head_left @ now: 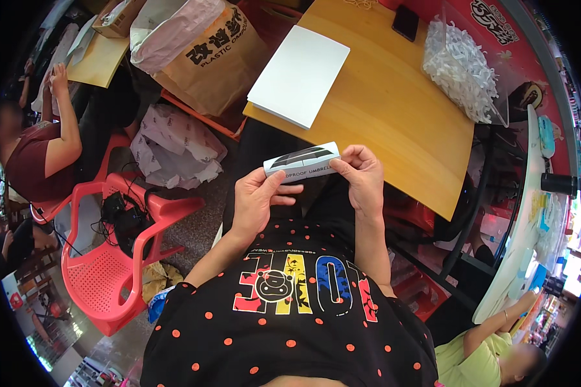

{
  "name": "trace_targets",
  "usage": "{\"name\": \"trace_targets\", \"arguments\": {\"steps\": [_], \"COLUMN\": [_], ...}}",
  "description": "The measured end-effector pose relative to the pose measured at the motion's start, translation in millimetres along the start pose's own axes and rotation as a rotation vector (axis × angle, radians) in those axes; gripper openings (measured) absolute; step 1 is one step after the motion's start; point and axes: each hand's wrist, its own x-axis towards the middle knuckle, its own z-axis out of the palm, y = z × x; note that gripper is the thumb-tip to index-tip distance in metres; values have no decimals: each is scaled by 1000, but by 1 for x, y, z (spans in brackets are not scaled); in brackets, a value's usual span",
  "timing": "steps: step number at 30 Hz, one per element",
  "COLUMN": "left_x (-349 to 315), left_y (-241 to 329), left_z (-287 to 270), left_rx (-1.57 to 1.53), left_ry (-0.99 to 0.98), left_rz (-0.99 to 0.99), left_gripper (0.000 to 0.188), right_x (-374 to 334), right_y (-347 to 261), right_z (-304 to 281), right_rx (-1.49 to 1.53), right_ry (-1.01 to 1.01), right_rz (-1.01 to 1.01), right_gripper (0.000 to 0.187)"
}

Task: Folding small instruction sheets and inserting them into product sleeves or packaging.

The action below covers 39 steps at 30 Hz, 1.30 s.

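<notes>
Held between my two hands, just beyond my lap, is a small white umbrella box, long and narrow, with a dark umbrella pictured on it. My left hand grips its left end, thumb on the printed side. At the right end, my right hand pinches the box between thumb and curled fingers. The box lies almost level, tipped slightly up to the right. A stack of white sheets rests on the near left corner of the wooden table, just beyond my hands.
A clear bin of white curled strips and a dark phone are on the table. Left stand a large paper sack, a plastic bag and a red chair with cables. Other people sit at far left and lower right.
</notes>
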Motion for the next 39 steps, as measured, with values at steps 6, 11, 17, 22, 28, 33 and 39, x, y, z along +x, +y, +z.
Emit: {"name": "trace_targets", "arguments": {"steps": [6,11,17,22,28,33,39], "left_x": [1,1,4,7,6,10,17], "left_y": [-4,-2,-3,-4,-4,-2,0], "left_z": [0,3,0,-4,-4,-7,-15], "left_rx": [51,42,58,113,205,89,20], "left_ry": [22,13,28,24,30,-18,-64], "left_rz": [100,101,135,177,211,110,-15], "left_gripper": [25,27,27,26,26,26,30], "right_x": [-2,-2,-1,0,-3,-4,-4], "right_y": [1,7,10,11,4,11,15], "right_z": [-2,-5,-2,-5,0,1,-1], "right_rx": [-27,-4,-2,-30,20,23,6], "right_ry": [-49,-61,-59,-99,-146,-107,-113], "right_rz": [69,53,68,147,285,209,158], "right_gripper": [9,7,7,12,15,15,15]}}
